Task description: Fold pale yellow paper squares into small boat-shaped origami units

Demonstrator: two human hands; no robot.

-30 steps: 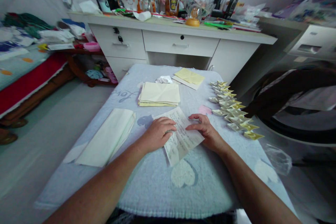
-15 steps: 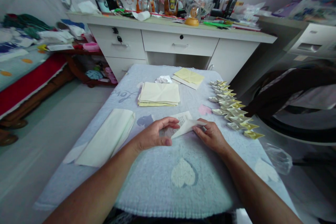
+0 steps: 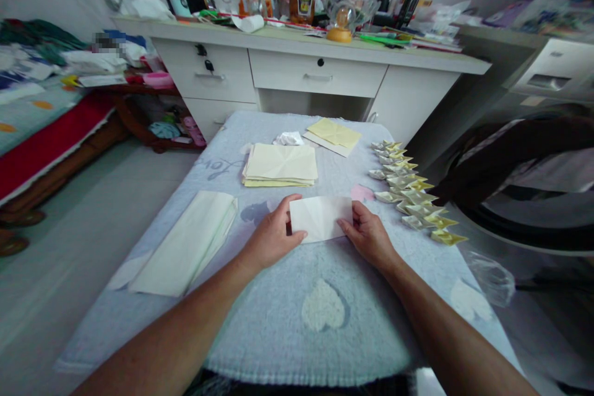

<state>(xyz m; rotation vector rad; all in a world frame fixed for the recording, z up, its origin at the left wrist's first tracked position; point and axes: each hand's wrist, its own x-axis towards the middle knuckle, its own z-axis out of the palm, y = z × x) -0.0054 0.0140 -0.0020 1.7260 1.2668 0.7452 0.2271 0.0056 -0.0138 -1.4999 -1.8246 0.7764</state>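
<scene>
A white sheet of paper [image 3: 321,219] with crease lines is held up over the cloth, its blank face toward me. My left hand [image 3: 277,232] pinches its left edge, thumb in front and fingers behind. At the other end, my right hand [image 3: 366,228] grips the right edge, thumb pressed on the face. Beyond the hands lies a stack of creased cream paper [image 3: 281,164]. Folded paper boats [image 3: 408,189], white and yellow, stand in rows to the right. To the left rests a folded bundle of pale paper [image 3: 188,247].
A blue patterned cloth [image 3: 278,322] covers the table. Near its far edge are yellow and white sheets [image 3: 334,135] and a crumpled white tissue [image 3: 288,138]. A cluttered desk [image 3: 320,68] stands behind. On the right is a washing machine [image 3: 552,80], with a clear plastic bag [image 3: 489,278] beside the table.
The paper was tilted and partly folded over with printed text showing; now it is spread flat, blank side facing me. My left fingers have closed onto its left edge.
</scene>
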